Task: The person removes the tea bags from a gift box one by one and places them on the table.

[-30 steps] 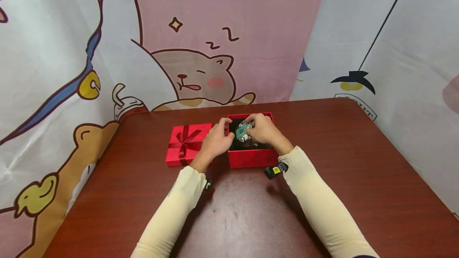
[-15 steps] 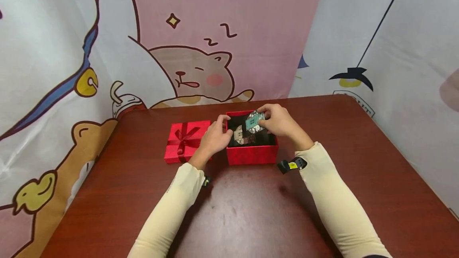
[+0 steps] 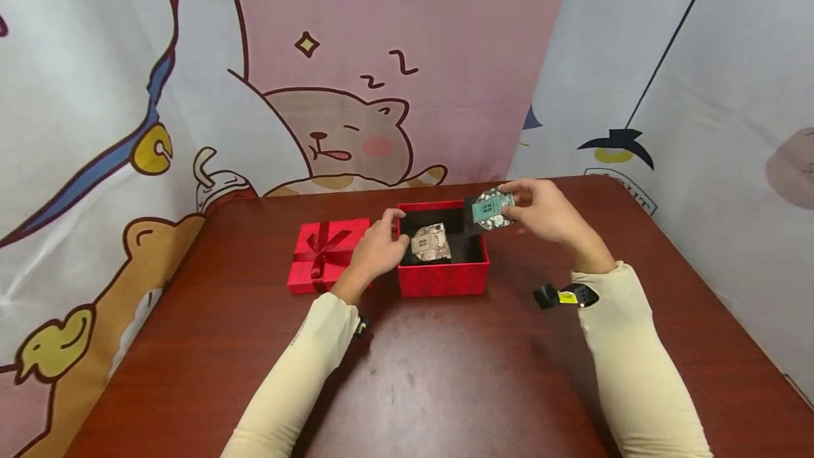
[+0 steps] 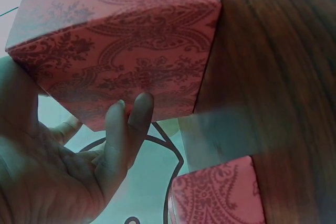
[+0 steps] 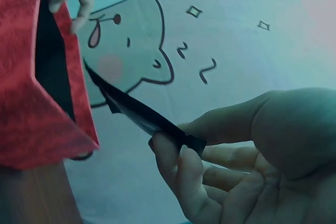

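My right hand (image 3: 545,212) pinches a flat packet with a teal label and floral print (image 3: 487,209) between thumb and fingers. The packet's dark lower corner overlaps the right rim of an uncovered red gift box (image 3: 443,281). Edge-on in the right wrist view, the packet (image 5: 144,113) looks thin and dark. At the box's left wall, my left hand (image 3: 378,247) grips the rim, with fingertips (image 4: 143,103) against the patterned outside in the left wrist view. Inside the black-lined box lies a second packet with a beige label (image 3: 430,242).
A red lid with a dark red ribbon bow (image 3: 326,251) lies left of the box, partly behind my left hand. The brown table (image 3: 407,366) reaches to a cartoon-printed cloth (image 3: 483,76) at the back.
My right hand has lifted the teal-labelled packet out of the box and carried it rightward, uncovering the beige-labelled packet. My left hand has stayed at the box's left rim.
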Demonstrator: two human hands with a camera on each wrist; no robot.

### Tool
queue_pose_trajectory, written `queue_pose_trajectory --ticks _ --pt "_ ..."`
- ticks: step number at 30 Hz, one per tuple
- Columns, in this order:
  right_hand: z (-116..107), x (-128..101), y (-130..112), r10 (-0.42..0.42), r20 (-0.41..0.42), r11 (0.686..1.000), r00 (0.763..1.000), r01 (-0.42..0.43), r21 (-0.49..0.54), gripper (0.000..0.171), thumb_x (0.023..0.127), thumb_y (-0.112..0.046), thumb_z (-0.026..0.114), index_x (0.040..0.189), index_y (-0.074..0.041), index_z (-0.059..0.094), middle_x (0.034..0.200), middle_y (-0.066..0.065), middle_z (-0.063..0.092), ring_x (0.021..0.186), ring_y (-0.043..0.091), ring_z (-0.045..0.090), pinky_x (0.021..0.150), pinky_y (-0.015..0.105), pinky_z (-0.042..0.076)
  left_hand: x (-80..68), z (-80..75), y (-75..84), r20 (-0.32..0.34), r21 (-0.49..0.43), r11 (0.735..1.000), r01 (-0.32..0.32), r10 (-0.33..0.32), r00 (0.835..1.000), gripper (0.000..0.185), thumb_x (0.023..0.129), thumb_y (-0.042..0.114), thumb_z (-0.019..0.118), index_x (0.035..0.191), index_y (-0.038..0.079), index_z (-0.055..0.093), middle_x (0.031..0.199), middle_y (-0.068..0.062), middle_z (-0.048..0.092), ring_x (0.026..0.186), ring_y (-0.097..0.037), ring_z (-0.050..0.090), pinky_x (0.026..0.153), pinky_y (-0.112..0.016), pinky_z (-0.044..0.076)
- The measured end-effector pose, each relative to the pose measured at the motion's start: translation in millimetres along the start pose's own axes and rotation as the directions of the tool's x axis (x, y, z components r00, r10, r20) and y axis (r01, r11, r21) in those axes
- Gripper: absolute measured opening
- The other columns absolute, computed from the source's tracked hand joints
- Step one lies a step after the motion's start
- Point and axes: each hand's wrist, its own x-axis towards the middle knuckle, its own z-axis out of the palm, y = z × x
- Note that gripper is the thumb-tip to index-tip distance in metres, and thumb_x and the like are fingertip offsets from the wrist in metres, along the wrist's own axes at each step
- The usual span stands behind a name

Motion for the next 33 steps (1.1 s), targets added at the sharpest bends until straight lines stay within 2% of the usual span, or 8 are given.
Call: queue_pose_trajectory --ticks 7,14,21,27,33 --pt "-21 -6 13 0.042 -0.014 0.999 0.999 -0.042 0.004 0.047 0.097 -0.01 0.061 0.141 0.002 0.048 0.128 0.031 0.056 0.079 0.016 0.066 0.067 0.029 0.056 1.7 -0.6 -1.1 0.001 0.004 1.0 -0.011 0.011 1.0 0.043 0.093 0.025 0.056 0.136 0.024 0.048 0.121 -0.006 0.061 0.108 -0.022 0.06 0.088 -0.048 0.048" --pt "-29 -4 36 0.055 -0.032 0.998 0.998 -0.055 0.01 0.045 0.097 -0.008 0.06 0.139 0.004 0.049 0.123 0.033 0.058 0.074 0.014 0.065 0.065 0.029 0.055 0.6 -2.0 -0.4 -0.008 0.006 1.0 -0.016 0.016 1.0 0.043 0.093 0.025 0.055 0.135 0.024 0.048 0.12 -0.006 0.062 0.107 -0.022 0.06 0.088 -0.05 0.047" --pt "-17 3 62 0.023 -0.003 1.0 1.0 -0.023 0.015 0.044 0.097 -0.003 0.058 0.139 0.007 0.048 0.121 0.034 0.059 0.086 0.026 0.067 0.07 0.041 0.058 -0.4 0.0 -2.7 -0.006 0.014 1.0 -0.019 0.019 1.0 0.043 0.093 0.024 0.056 0.135 0.025 0.048 0.119 -0.006 0.061 0.105 -0.023 0.06 0.085 -0.049 0.048" --pt "-3 11 80 -0.001 0.009 1.0 1.0 0.001 0.016 0.042 0.096 -0.001 0.057 0.136 0.006 0.05 0.111 0.03 0.063 0.077 0.026 0.063 0.062 0.036 0.055 -1.5 1.3 -3.0 -0.015 0.003 1.0 -0.016 0.016 1.0 0.042 0.093 0.025 0.056 0.135 0.025 0.048 0.119 -0.006 0.061 0.105 -0.024 0.06 0.085 -0.05 0.048" --pt "15 17 103 0.02 0.054 0.994 0.998 -0.025 0.102 0.041 0.094 0.004 0.055 0.134 0.011 0.048 0.102 0.024 0.065 0.063 0.017 0.054 0.053 0.031 0.049 -4.1 1.7 -2.1 -0.013 0.003 1.0 -0.013 0.013 1.0 0.042 0.093 0.024 0.055 0.135 0.025 0.048 0.119 -0.007 0.061 0.105 -0.025 0.059 0.085 -0.05 0.048"
